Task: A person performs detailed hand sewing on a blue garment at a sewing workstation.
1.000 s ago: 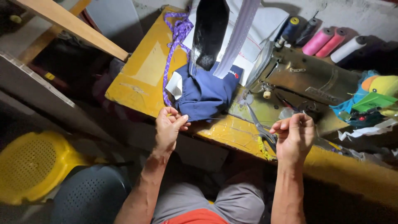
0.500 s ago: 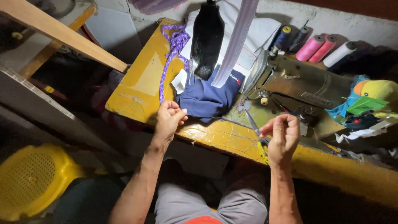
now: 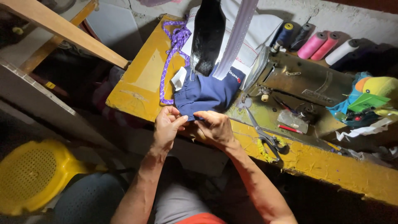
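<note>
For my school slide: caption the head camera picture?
Two hands pinch navy cloth beside a sewing machine.

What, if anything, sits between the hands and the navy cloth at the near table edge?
Nothing visible does. The left hand and right hand are both already at the near hem of the navy cloth. The scissors lie off to the right on the yellow table, and the purple cord runs along the left.

Light was dim overall, brightest at centre on the yellow table (image 3: 141, 79) and white cloth (image 3: 259, 31), prob. from above. Deep shadow filled the bottom and right edges under the table. Sharp focus mid-frame; corners darker w/ slight wide-angle bend. No glare, no motion blur.
</note>
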